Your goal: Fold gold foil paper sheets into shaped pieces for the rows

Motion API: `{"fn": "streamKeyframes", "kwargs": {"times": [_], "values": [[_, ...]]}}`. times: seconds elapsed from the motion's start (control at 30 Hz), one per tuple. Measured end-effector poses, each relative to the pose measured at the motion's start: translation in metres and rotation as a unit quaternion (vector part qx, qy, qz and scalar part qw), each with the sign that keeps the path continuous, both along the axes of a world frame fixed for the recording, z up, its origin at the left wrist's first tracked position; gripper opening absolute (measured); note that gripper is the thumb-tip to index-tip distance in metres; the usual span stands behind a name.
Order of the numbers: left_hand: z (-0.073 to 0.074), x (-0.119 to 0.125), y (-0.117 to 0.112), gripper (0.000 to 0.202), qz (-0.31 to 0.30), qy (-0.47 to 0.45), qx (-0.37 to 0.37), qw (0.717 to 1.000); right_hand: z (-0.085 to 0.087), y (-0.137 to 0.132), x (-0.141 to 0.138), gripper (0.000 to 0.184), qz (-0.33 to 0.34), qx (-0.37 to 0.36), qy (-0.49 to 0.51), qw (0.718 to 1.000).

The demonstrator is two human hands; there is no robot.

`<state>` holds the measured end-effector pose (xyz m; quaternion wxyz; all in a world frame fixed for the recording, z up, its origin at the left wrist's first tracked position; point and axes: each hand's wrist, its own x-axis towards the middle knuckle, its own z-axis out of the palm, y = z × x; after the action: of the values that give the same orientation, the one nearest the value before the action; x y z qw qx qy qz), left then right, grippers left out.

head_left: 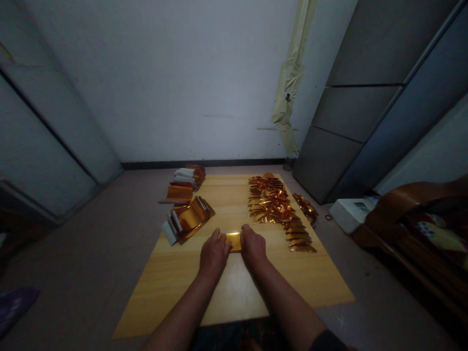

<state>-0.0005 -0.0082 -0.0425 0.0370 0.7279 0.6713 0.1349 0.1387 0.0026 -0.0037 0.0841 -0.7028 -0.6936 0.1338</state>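
Gold foil sheet (234,241): one, gleaming brightly, lying just below frame centre.
Left hand (214,252), right hand (255,247): nearly closed, each gripping one end.
Foil stacks (191,218): two, sitting centre-left.
Folded foil pieces (274,199): overlapping centre-right, too crowded to count.

1 head view from above the near edge of the wooden board (236,285), forward and down toward the wall (204,83)

I can read no words, brands, numbers or signs from here. Past the right edge of my wooden board (164,278), a white box (344,214) carries a small patch (361,206), perhaps a label, too small and blurred to make out.
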Motion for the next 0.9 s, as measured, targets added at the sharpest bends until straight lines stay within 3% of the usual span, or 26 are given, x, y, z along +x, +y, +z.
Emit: {"fn": "streamKeyframes", "kwargs": {"times": [0.4,0.9], "values": [[0.0037,0.0039,0.0025,0.035,0.010,0.025,-0.012,1.000,-0.0061,0.0041,-0.0005,0.018,0.004,0.000,-0.008,1.000],[0.0052,0.0088,0.0011,0.038,0.028,0.076,-0.015,0.997,-0.0005,0.0048,-0.0043,0.017,-0.005,-0.020,-0.033,0.999]]}}
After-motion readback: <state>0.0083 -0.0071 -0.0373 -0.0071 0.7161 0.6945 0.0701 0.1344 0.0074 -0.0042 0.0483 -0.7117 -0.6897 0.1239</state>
